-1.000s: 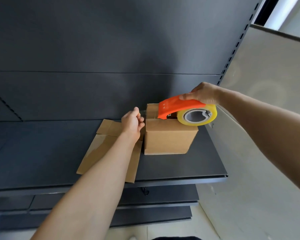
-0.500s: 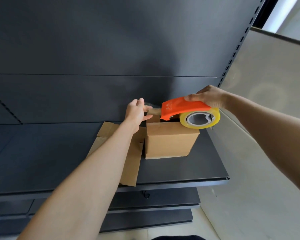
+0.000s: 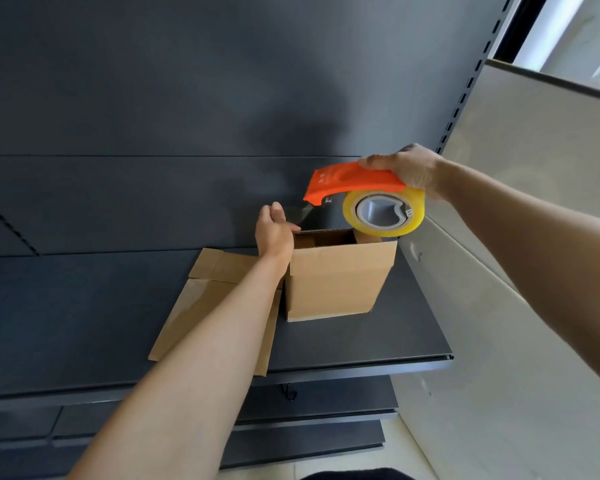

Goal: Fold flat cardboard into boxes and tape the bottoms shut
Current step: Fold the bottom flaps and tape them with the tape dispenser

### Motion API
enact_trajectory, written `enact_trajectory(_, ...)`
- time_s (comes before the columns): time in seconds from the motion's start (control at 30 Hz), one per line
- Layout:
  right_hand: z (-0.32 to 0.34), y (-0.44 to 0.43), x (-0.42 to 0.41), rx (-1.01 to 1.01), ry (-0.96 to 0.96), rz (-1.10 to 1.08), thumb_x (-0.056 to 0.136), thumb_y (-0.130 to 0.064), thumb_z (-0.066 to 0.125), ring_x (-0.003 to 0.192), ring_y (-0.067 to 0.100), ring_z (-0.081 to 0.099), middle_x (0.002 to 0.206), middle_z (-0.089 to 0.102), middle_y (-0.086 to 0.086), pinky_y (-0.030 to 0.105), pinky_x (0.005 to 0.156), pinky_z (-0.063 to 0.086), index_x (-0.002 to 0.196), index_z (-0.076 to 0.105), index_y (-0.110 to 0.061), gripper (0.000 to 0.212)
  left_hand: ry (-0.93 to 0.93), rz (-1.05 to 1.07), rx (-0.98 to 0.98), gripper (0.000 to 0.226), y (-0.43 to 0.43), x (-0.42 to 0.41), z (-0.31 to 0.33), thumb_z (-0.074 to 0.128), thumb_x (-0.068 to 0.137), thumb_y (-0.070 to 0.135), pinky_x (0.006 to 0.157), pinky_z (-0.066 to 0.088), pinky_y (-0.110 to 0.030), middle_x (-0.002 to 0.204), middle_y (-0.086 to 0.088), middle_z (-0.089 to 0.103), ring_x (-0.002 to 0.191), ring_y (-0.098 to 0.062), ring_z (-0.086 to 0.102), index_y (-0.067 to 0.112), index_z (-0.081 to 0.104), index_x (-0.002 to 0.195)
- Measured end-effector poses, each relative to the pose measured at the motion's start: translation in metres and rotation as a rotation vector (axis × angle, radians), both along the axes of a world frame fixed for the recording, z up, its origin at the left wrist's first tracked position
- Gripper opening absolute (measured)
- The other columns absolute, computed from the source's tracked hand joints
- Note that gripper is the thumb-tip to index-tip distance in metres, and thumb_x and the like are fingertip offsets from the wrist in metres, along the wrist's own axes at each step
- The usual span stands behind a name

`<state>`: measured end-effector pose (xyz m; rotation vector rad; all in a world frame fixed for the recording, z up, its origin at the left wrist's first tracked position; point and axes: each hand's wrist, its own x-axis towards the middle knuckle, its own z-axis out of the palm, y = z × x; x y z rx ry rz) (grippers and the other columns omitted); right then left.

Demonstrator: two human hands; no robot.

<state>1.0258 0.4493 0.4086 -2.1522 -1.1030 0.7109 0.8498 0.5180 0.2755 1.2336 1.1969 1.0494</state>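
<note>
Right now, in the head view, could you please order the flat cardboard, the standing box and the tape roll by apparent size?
1. Flat cardboard and standing box: about alike, with the left arm covering part of the cardboard, so unranked.
2. Tape roll: clearly smallest.

Both your arms reach forward. Your left grip [image 3: 274, 232] pinches the tape strip [image 3: 300, 213]; your right grip [image 3: 407, 169], raised higher, curls over the tape dispenser [image 3: 347, 180].

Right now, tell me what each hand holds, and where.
Right hand grips the tape dispenser by its orange cover's rear. Left hand seems to pinch the clear tape by its free end, beside the box.
</note>
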Motion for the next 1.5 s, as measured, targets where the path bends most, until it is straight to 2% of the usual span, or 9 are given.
enact_trajectory(0.07, -0.008, -0.002, -0.002, -0.006, 0.008, 0.003, 0.078, -0.056, 0.068, 0.074, 0.018, 0.065, 0.085, 0.068, 0.002, 0.028, 0.070, 0.049, 0.100, 0.065, -0.014, 0.048, 0.033, 0.007, 0.026, 0.035, -0.003, 0.002, 0.002, 0.023, 0.105, 0.034, 0.080, 0.040, -0.033, 0.077, -0.008, 0.065, 0.073, -0.009, 0.054, 0.009, 0.047, 0.111)
enact_trajectory(0.23, -0.012, -0.004, 0.003, 0.038, 0.048, -0.034, 0.079, -0.055, 0.068, 0.070, 0.015, 0.063, 0.082, 0.066, 0.000, 0.025, 0.064, 0.048, 0.095, 0.064, -0.016, 0.042, 0.005, 0.037, -0.041, 0.026, -0.004, 0.007, 0.001, 0.021, 0.105, 0.034, 0.085, 0.043, -0.033, 0.069, -0.003, 0.065, 0.081, -0.017, 0.060, 0.027, 0.041, 0.089)
enact_trajectory(0.37, -0.016, -0.005, 0.006, 0.030, 0.041, -0.037, 0.080, -0.054, 0.068, 0.069, 0.015, 0.062, 0.080, 0.065, -0.001, 0.024, 0.060, 0.046, 0.097, 0.064, -0.015, 0.043, 0.019, 0.115, -0.109, 0.032, -0.005, 0.007, 0.005, 0.020, 0.104, 0.032, 0.091, 0.040, -0.036, 0.072, -0.003, 0.067, 0.080, -0.015, 0.059, 0.012, 0.042, 0.118)
enact_trajectory(0.5, -0.012, -0.004, 0.010, 0.057, 0.050, -0.023, 0.079, -0.054, 0.067, 0.073, 0.016, 0.063, 0.082, 0.066, 0.000, 0.025, 0.064, 0.049, 0.099, 0.063, -0.015, 0.044, -0.087, 0.141, -0.202, 0.030, -0.002, 0.007, 0.036, 0.026, 0.104, 0.028, 0.062, 0.046, -0.024, 0.086, -0.007, 0.067, 0.077, -0.017, 0.063, 0.010, 0.040, 0.124)
enact_trajectory(0.73, -0.014, -0.006, 0.020, 0.051, 0.049, -0.021, 0.076, -0.057, 0.068, 0.084, 0.023, 0.067, 0.092, 0.069, 0.005, 0.035, 0.085, 0.054, 0.100, 0.065, -0.016, 0.047, -0.059, -0.269, -0.243, 0.047, -0.012, -0.007, 0.049, 0.059, 0.086, 0.008, 0.062, 0.059, -0.032, 0.118, -0.013, 0.051, 0.100, -0.024, 0.063, 0.022, 0.026, 0.115)
enact_trajectory(0.87, -0.017, -0.007, 0.024, 0.063, 0.078, -0.037, 0.075, -0.058, 0.069, 0.084, 0.025, 0.067, 0.095, 0.070, 0.007, 0.037, 0.086, 0.054, 0.103, 0.065, -0.015, 0.052, -0.114, -0.482, -0.259, 0.068, -0.015, -0.016, 0.044, 0.062, 0.080, -0.007, 0.080, 0.057, -0.034, 0.119, -0.016, 0.046, 0.109, -0.026, 0.059, 0.024, 0.020, 0.123)
enact_trajectory(1.17, -0.018, -0.013, 0.026, 0.075, 0.109, -0.038, 0.073, -0.057, 0.071, 0.085, 0.026, 0.068, 0.096, 0.070, 0.007, 0.039, 0.087, 0.055, 0.103, 0.064, -0.016, 0.052, 0.276, -0.611, 0.082, 0.102, -0.041, -0.015, 0.027, 0.080, 0.070, 0.003, 0.090, 0.048, -0.024, 0.146, -0.002, 0.023, 0.131, -0.011, 0.036, 0.025, 0.004, 0.136)
enact_trajectory(1.33, -0.013, -0.021, 0.034, 0.084, 0.082, 0.007, 0.073, -0.055, 0.072, 0.082, 0.026, 0.068, 0.093, 0.071, 0.008, 0.041, 0.088, 0.055, 0.088, 0.065, -0.020, 0.039, 0.372, -0.477, 0.229, 0.101, -0.035, -0.015, 0.007, 0.079, 0.067, 0.005, 0.104, 0.042, -0.049, 0.128, 0.010, 0.029, 0.112, -0.006, 0.051, 0.041, 0.007, 0.129)
enact_trajectory(1.5, -0.006, -0.032, 0.047, 0.036, 0.025, 0.061, 0.073, -0.058, 0.070, 0.074, 0.026, 0.069, 0.087, 0.073, 0.009, 0.040, 0.083, 0.056, 0.089, 0.069, -0.015, 0.046, 0.485, -0.381, 0.309, 0.100, -0.032, -0.015, -0.006, 0.075, 0.069, -0.003, 0.101, 0.042, -0.046, 0.119, 0.008, 0.036, 0.102, -0.009, 0.057, 0.041, 0.010, 0.131)
